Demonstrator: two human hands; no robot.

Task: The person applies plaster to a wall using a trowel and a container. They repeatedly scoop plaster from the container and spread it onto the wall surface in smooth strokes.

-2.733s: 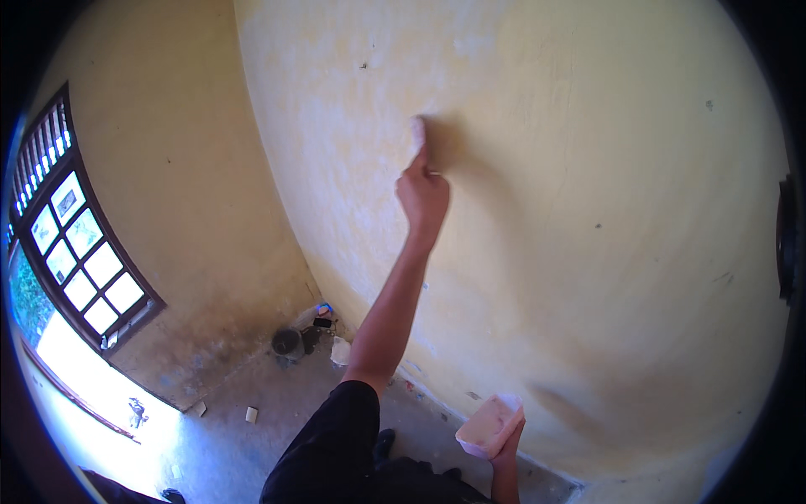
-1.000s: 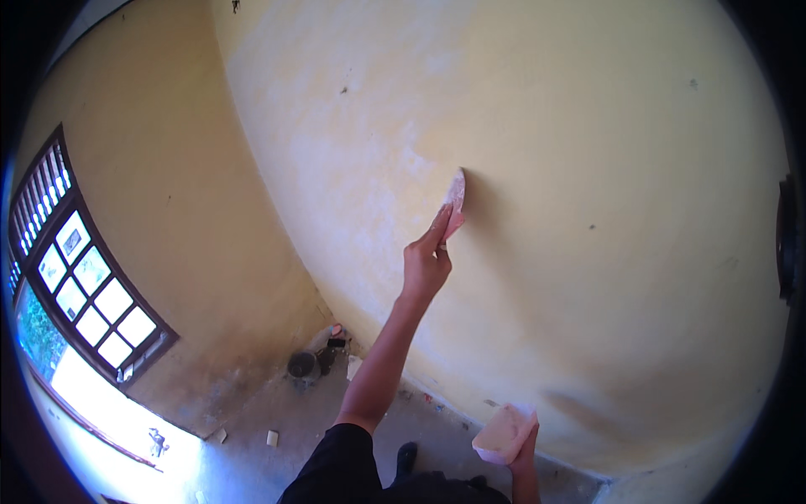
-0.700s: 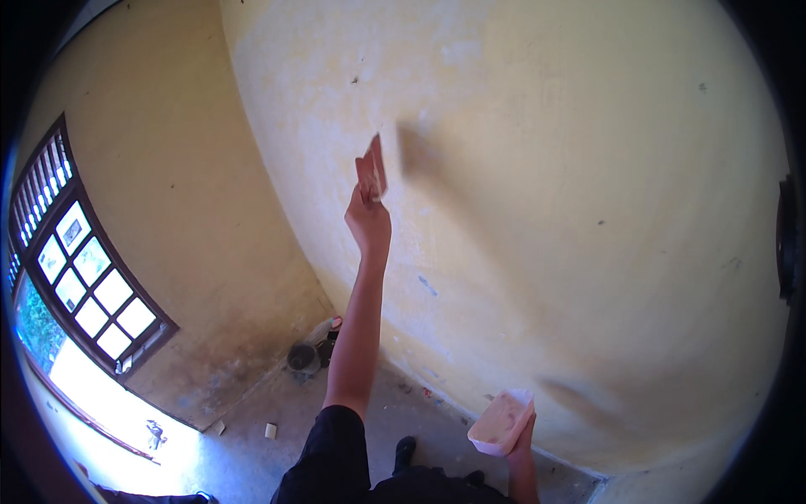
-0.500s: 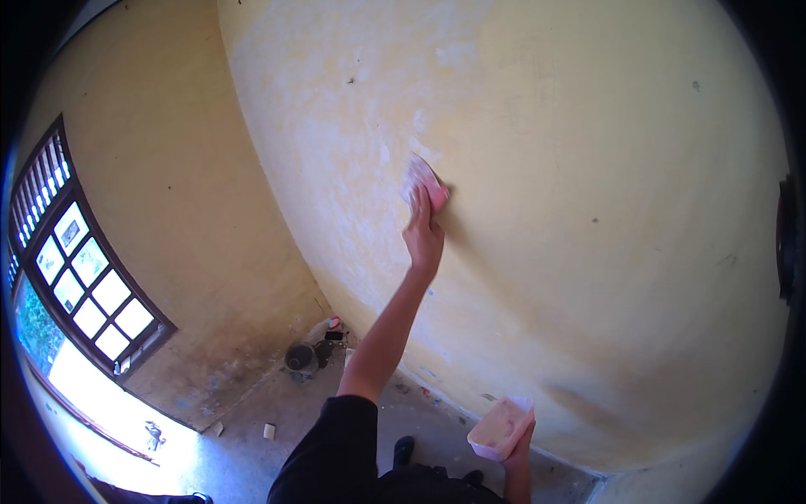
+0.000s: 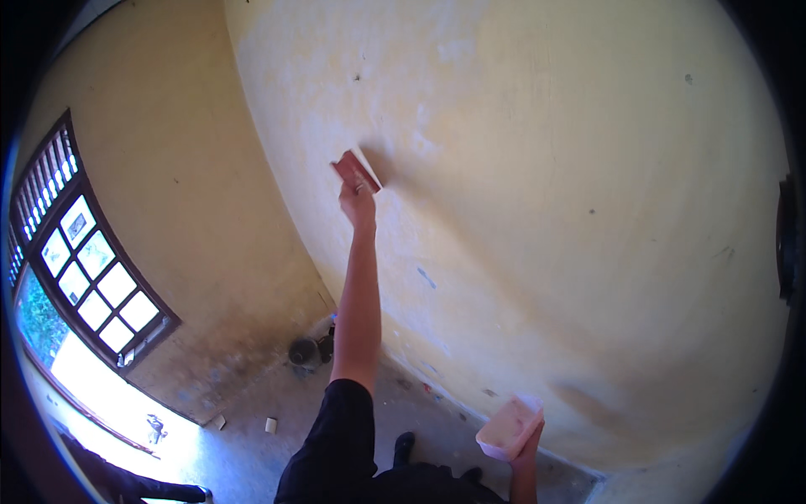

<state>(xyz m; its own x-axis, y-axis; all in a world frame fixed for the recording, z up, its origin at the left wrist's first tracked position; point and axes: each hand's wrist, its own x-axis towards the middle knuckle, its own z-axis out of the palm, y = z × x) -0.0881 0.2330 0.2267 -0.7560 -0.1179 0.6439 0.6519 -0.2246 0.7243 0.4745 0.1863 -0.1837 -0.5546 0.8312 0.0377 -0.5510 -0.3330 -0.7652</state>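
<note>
My left hand (image 5: 358,204) is raised at full reach to the yellow wall (image 5: 537,193), fingers closed round a red putty spreader (image 5: 356,170) with a pale edge. The spreader is tilted, close to the wall near the corner; whether it touches is hard to tell. Whitish smears of filler cover the wall around it. Low on the right, my right hand (image 5: 529,450) grips a translucent pinkish plastic tub (image 5: 509,430) from its side. Pale paste seems to lie inside the tub.
A dark bucket (image 5: 304,353) stands on the floor in the corner. A small pale block (image 5: 270,426) lies on the concrete floor (image 5: 243,462). At the left, a dark-framed window (image 5: 101,286) lets in bright light. My dark-shod foot (image 5: 405,445) is close to the wall's base.
My left hand has swung left along the wall and turned the spreader, so its red face now shows. The tub in my right hand has shifted slightly right.
</note>
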